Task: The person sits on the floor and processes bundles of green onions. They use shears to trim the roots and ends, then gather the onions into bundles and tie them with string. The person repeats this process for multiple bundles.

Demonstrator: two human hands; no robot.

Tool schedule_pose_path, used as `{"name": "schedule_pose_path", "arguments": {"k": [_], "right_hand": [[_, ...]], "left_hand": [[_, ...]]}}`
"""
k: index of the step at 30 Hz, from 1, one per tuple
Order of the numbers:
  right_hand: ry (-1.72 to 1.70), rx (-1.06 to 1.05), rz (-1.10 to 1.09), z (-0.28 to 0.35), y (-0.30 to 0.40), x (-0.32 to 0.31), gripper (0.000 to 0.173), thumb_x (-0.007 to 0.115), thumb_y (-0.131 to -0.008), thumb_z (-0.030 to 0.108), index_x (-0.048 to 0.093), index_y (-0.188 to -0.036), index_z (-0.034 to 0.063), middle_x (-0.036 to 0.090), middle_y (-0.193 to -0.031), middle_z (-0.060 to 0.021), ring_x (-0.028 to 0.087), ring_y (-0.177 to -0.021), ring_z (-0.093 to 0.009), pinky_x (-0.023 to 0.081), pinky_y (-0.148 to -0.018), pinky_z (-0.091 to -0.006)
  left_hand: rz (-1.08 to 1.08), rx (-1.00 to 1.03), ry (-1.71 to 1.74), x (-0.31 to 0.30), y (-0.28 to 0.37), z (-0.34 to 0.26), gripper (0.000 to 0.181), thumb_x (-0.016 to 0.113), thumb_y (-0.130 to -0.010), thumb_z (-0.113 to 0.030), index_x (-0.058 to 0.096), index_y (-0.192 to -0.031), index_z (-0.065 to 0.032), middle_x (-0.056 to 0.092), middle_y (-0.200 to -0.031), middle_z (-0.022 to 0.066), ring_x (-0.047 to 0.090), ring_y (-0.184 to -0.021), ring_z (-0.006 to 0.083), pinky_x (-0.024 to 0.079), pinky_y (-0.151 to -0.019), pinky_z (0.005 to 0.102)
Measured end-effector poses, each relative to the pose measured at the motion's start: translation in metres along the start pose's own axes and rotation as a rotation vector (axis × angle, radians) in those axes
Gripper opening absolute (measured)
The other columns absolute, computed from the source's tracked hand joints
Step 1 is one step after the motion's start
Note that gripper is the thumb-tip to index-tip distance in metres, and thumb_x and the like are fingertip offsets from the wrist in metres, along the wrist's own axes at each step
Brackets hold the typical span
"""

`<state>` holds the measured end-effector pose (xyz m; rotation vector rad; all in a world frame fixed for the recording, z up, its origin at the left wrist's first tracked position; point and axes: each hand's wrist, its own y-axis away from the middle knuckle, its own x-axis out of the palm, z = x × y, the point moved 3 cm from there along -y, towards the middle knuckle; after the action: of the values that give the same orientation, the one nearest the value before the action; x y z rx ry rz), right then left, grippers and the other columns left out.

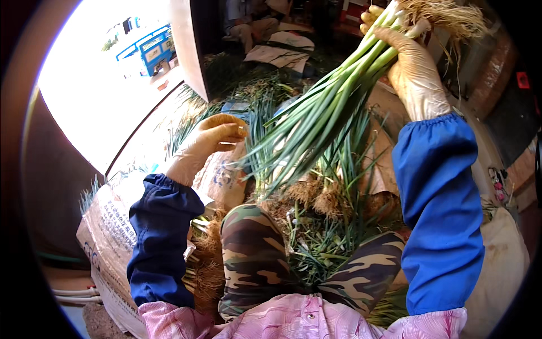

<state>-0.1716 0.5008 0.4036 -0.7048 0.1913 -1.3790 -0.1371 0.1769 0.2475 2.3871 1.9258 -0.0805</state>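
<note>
A bunch of green onions (pixel 338 97) is gripped in my right hand (pixel 408 63), which wears a pale, stained glove. Its bushy roots (pixel 449 19) point to the upper right, and the long green leaves slant down towards the middle. My left hand (pixel 211 133), gloved as well, is held near the leaf tips with its fingers slightly bent and nothing in them. Below the bunch, more green onions with roots (pixel 330 197) lie on the floor. Trimmed leaves (pixel 319 250) are heaped between my knees.
A printed woven sack (pixel 112 229) lies at my left, beside rooted onions (pixel 203 267). Another sack (pixel 224 173) is under my left hand. A seated person (pixel 250 29) is at the back. Through the doorway stands a blue cart (pixel 154 53). A pale sack (pixel 499 254) lies at my right.
</note>
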Motion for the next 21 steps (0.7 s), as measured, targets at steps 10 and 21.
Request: {"name": "schedule_pose_path", "arguments": {"k": [10,21], "right_hand": [[0.621,-0.482,-0.196,0.302,0.090,-0.050,0.044,0.053,-0.079,-0.007,0.052,-0.123,-0.0032,0.066,-0.108,-0.0126,0.063,-0.099,-0.025,0.050,-0.090,-0.0358],[1.210,-0.197,-0.451,0.309,0.141,-0.182,0.034,0.066,-0.079,-0.005,0.063,-0.113,-0.0010,0.070,-0.102,-0.0118,0.066,-0.087,-0.018,0.054,-0.077,-0.0294]], "left_hand": [[0.261,-0.008,-0.080,0.095,0.030,-0.008,0.026,0.063,-0.088,-0.025,0.064,-0.110,-0.0108,0.066,-0.102,0.0011,0.061,-0.101,0.0115,0.046,-0.084,0.0263],[0.511,0.015,-0.091,0.165,0.030,0.015,0.031,0.059,-0.092,-0.024,0.060,-0.117,-0.0070,0.066,-0.106,0.0048,0.061,-0.104,0.0128,0.048,-0.087,0.0277]]}}
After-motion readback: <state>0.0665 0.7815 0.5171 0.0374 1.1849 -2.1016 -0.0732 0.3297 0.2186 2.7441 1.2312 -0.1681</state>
